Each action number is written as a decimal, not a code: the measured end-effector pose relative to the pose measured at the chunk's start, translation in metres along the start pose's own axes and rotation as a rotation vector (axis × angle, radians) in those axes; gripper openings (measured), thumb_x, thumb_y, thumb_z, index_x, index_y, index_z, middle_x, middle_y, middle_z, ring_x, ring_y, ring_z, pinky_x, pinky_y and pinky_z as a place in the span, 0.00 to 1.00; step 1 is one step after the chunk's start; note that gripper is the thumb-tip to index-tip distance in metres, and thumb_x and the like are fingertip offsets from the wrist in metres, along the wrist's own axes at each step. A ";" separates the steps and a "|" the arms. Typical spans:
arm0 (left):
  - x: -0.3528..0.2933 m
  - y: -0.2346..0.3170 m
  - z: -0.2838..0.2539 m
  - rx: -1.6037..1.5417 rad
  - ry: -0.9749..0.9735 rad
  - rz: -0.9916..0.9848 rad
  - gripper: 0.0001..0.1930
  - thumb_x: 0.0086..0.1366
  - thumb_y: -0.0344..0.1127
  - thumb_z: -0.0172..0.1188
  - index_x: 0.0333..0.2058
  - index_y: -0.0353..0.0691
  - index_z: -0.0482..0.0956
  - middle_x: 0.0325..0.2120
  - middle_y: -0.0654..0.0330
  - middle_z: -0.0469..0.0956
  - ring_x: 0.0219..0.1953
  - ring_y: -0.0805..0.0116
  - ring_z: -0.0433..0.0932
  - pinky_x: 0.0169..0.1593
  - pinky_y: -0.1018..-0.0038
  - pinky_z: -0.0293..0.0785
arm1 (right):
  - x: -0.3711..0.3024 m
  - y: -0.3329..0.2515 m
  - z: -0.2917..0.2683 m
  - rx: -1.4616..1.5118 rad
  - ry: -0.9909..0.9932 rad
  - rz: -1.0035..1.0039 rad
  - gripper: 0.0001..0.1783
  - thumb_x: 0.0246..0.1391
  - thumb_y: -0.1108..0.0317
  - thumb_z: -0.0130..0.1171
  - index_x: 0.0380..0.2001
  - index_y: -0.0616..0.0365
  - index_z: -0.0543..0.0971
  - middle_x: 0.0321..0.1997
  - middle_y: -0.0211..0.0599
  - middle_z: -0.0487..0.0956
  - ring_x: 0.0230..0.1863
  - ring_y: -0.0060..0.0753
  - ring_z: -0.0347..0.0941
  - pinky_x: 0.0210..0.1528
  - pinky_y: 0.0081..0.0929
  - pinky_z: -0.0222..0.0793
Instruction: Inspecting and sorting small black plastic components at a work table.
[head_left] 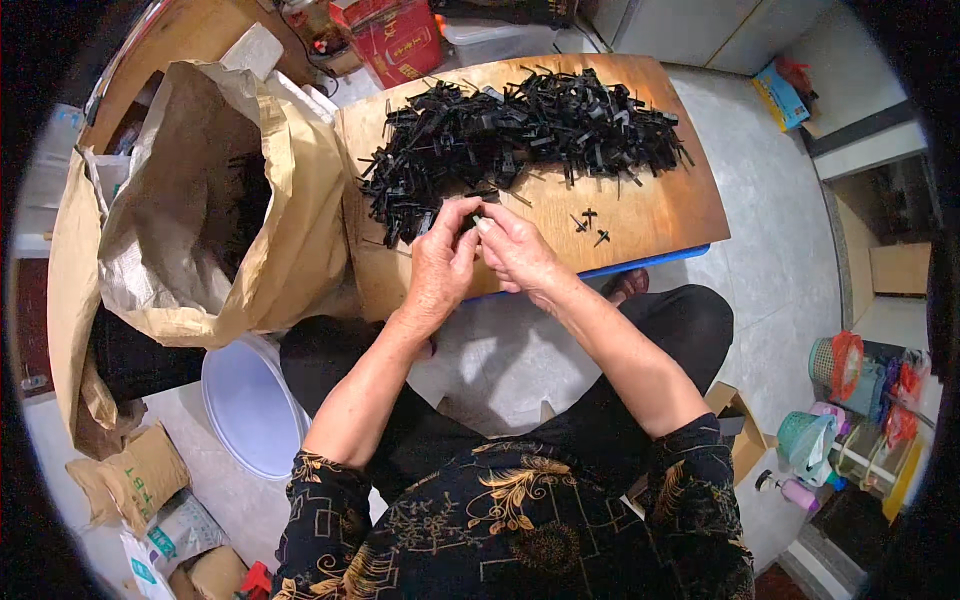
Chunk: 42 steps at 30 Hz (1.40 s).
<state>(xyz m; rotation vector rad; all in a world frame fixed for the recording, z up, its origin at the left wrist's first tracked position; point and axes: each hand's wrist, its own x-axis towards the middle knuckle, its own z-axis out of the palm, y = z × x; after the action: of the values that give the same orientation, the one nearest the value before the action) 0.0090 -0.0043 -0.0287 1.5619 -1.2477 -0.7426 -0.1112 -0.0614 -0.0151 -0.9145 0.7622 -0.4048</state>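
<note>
My left hand [440,262] and my right hand [516,248] meet over the near edge of a wooden board [640,215]. Both have their fingers pinched round a small black plastic part [472,220], mostly hidden by the fingertips. Just beyond them spreads a large heap of black plastic parts [520,125], thin and stick-like with small blocks. A few loose cross-shaped black pieces [590,226] lie on the board to the right of my right hand.
A big open paper-covered sack [300,200] with black parts inside stands left of the board. Below it is a white-blue tub [255,410]. A red box [390,42] stands behind the board. Baskets and bottles [800,445] sit on the right; packed bags [150,475] lie lower left.
</note>
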 end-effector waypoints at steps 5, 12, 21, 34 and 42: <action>0.017 0.019 -0.019 -0.461 0.031 -0.255 0.20 0.63 0.24 0.44 0.54 0.42 0.61 0.30 0.57 0.74 0.31 0.73 0.76 0.33 0.82 0.73 | 0.042 0.003 -0.058 -0.522 0.187 -0.371 0.14 0.56 0.59 0.51 0.41 0.55 0.73 0.35 0.25 0.76 0.27 0.22 0.70 0.29 0.22 0.66; 0.023 0.012 -0.037 -0.849 0.091 -0.452 0.13 0.66 0.30 0.43 0.49 0.43 0.63 0.29 0.56 0.74 0.31 0.66 0.77 0.34 0.77 0.76 | 0.047 0.023 -0.072 -1.321 0.527 -0.273 0.18 0.47 0.60 0.55 0.41 0.55 0.72 0.31 0.52 0.76 0.35 0.51 0.73 0.36 0.41 0.68; 0.015 -0.014 -0.022 -1.090 0.002 -0.680 0.06 0.66 0.36 0.46 0.33 0.41 0.66 0.23 0.59 0.71 0.24 0.67 0.74 0.24 0.78 0.72 | 0.032 0.010 -0.083 -1.263 0.542 -0.455 0.11 0.48 0.62 0.53 0.33 0.57 0.73 0.27 0.50 0.76 0.33 0.55 0.72 0.34 0.44 0.66; 0.011 0.007 0.026 -0.918 -0.239 -0.708 0.13 0.63 0.35 0.50 0.45 0.39 0.65 0.26 0.58 0.74 0.22 0.74 0.72 0.20 0.83 0.65 | -0.004 -0.012 -0.095 -0.086 0.274 -0.161 0.09 0.54 0.61 0.54 0.23 0.49 0.70 0.13 0.19 0.62 0.10 0.10 0.51 0.10 0.12 0.46; 0.010 0.010 0.024 -0.974 -0.235 -0.678 0.16 0.60 0.42 0.57 0.42 0.41 0.66 0.31 0.55 0.76 0.22 0.75 0.73 0.18 0.85 0.63 | -0.013 -0.009 -0.076 -0.059 0.185 -0.157 0.08 0.55 0.62 0.54 0.25 0.50 0.69 0.14 0.19 0.63 0.10 0.10 0.50 0.10 0.11 0.47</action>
<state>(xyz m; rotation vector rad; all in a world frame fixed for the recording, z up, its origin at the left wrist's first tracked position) -0.0134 -0.0216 -0.0263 1.0370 -0.3114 -1.6897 -0.1762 -0.1008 -0.0315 -1.0050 0.8773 -0.6141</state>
